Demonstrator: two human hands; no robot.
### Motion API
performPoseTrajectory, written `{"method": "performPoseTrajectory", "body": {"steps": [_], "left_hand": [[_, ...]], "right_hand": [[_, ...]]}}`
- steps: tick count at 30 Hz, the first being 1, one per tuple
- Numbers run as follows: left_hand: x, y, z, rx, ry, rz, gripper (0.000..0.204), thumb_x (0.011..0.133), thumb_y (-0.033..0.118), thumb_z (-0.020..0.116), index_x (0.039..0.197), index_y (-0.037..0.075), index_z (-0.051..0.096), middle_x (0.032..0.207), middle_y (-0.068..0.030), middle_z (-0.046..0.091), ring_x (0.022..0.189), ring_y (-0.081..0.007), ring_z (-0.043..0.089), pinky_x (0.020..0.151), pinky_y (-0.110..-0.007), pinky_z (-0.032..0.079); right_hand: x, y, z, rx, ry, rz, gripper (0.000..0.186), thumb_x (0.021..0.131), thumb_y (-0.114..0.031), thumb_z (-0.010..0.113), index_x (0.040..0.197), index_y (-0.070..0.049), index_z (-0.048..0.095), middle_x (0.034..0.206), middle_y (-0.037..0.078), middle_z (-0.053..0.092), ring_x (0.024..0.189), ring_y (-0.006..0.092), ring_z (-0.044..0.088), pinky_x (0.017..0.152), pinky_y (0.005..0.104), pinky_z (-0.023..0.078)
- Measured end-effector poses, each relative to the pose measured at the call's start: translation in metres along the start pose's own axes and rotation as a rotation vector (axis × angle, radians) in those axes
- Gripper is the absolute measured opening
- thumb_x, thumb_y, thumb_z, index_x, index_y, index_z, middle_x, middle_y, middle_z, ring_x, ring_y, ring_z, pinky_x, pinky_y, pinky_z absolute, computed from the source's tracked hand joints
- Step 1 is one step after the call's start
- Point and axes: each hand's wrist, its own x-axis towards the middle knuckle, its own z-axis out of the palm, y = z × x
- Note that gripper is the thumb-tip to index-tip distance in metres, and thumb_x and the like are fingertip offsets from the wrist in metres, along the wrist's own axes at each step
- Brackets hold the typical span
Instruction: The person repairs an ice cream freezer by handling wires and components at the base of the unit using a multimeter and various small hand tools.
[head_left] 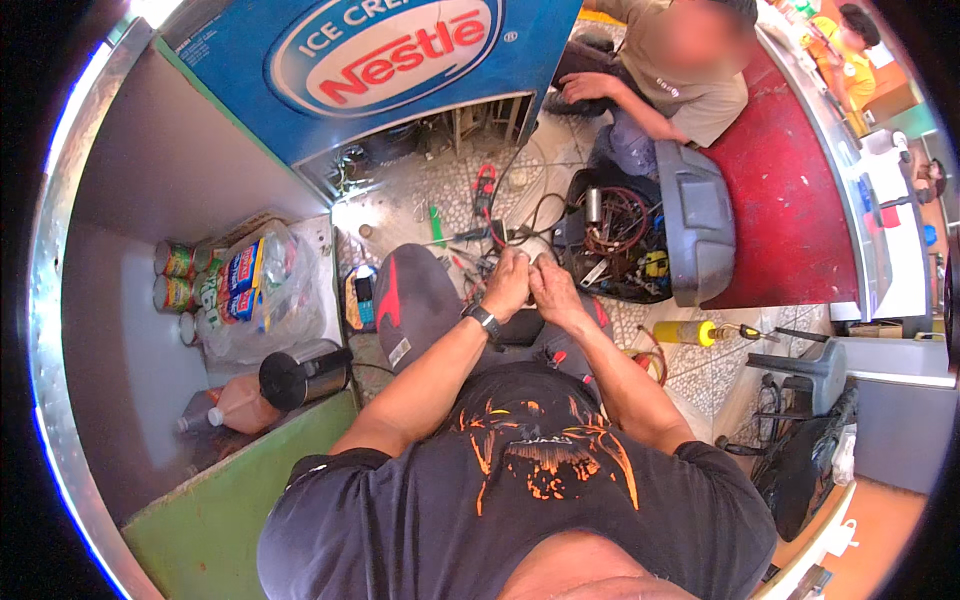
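Observation:
My left hand (pixel 506 284), with a dark watch on its wrist, and my right hand (pixel 556 291) meet above my lap. Both have their fingers closed, thumbs close together; whatever lies between them is too small or hidden to make out. Just beyond them, test leads and cables (pixel 470 262) lie on the tiled floor. A red clamp meter (pixel 485 190) rests farther off, with a slim green object (pixel 436 224) to its left. To the right of my hands, an open toolbox (pixel 655 240) holds coiled reddish tubing (pixel 622 222), a silver cylinder (pixel 593 206) and jumbled tools.
A blue freezer cabinet (pixel 370 100) with an open lower compartment stands ahead. Another person (pixel 640 90) sits beyond the toolbox. A yellow gas cylinder (pixel 684 332) lies at right. Left, a shelf holds cans (pixel 176 276), plastic bags (pixel 285 320), a bottle (pixel 243 404) and a black container (pixel 305 375).

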Motion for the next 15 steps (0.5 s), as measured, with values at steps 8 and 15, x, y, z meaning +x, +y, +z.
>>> {"method": "performPoseTrajectory", "body": {"steps": [8, 15], "left_hand": [[0.039, -0.047, -0.051, -0.587, 0.012, -0.295, 0.021, 0.103, 0.031, 0.042, 0.107, 0.014, 0.054, 0.082, 0.0016, 0.048, 0.064, -0.0099, 0.044, 0.059, -0.029, 0.041], [0.036, -0.002, -0.043, -0.186, -0.139, 0.003, 0.033, 0.103, 0.032, 0.044, 0.123, 0.005, 0.048, 0.1, -0.0073, 0.054, 0.088, -0.0156, 0.051, 0.078, -0.033, 0.046]], "right_hand": [[0.003, 0.001, 0.014, 0.459, -0.162, 0.306, 0.035, 0.106, -0.034, 0.042, 0.108, 0.0, 0.05, 0.093, 0.018, 0.064, 0.082, 0.0259, 0.07, 0.07, 0.0398, 0.059], [0.02, -0.02, 0.023, 0.682, -0.098, 0.377, 0.034, 0.098, -0.034, 0.06, 0.103, -0.001, 0.053, 0.098, 0.012, 0.059, 0.085, 0.0208, 0.064, 0.07, 0.0341, 0.053]]}}
